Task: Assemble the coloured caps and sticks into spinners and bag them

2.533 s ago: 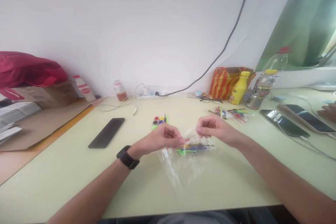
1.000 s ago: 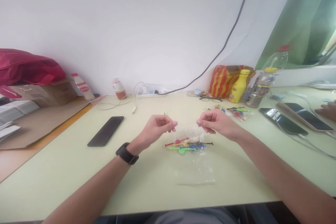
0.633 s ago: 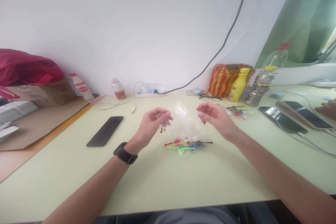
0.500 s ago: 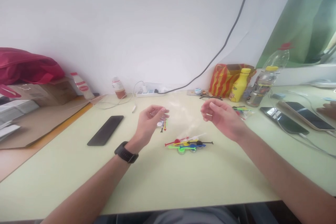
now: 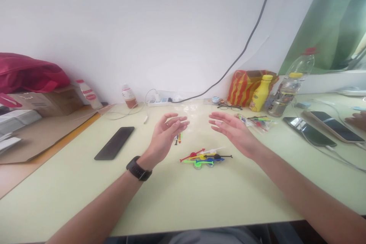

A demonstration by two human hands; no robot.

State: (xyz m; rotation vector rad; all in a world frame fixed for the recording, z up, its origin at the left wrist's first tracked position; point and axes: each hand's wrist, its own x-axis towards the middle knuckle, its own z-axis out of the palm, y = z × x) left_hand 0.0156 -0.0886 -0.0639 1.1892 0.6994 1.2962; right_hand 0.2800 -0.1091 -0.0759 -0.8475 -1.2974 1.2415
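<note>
My left hand (image 5: 167, 135), with a black watch (image 5: 139, 168) at its wrist, hovers above the table with fingers stretched. Facing it, my right hand (image 5: 236, 131) is also open, palm inward; nothing shows in either. Below and between them lies a small pile of plastic arrow spinners (image 5: 206, 157) in red, yellow, white, black, blue and green. More small coloured arrows (image 5: 178, 139) lie partly hidden behind my left hand. Beyond my right hand is a clear bag of coloured arrows (image 5: 261, 122), partly covered by the hand. A faint shiny patch between the hands is hard to make out.
A dark phone (image 5: 114, 143) lies left on the table (image 5: 183, 202). Two more phones with cables sit right, near another person's hand (image 5: 357, 120). Along the wall stand bottles, a power strip (image 5: 158, 101), glasses (image 5: 229, 106), a striped bag (image 5: 243, 87) and a yellow bottle (image 5: 261, 93).
Both hands have opened from curled fingers to stretched ones, and my right hand has shifted slightly left. The red arrow in the pile has turned, and more of the bag at right shows.
</note>
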